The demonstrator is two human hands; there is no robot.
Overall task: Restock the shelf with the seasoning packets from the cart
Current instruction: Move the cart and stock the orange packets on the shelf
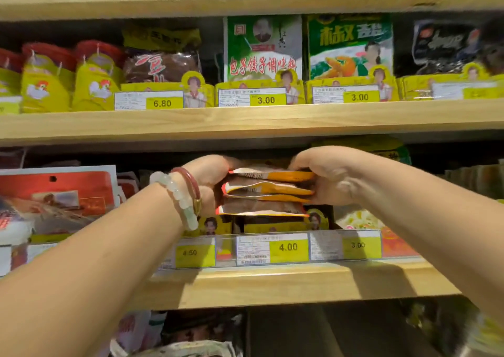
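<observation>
The wooden shelf (272, 283) spans the lower middle of the frame. Centre frame, the stack of seasoning packets (268, 193) is clamped between left hand (207, 182) and right hand (327, 179), mid-placement; next, it likely needs sliding back behind the 4.00 price tag (272, 247).

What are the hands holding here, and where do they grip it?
A stack of seasoning packets: the left hand grips its left end, the right hand its right end, above the 4.00 price tag.

Hands: two. Seasoning packets (268, 190) held: about four. Readable price tags (272, 247): six.
</observation>
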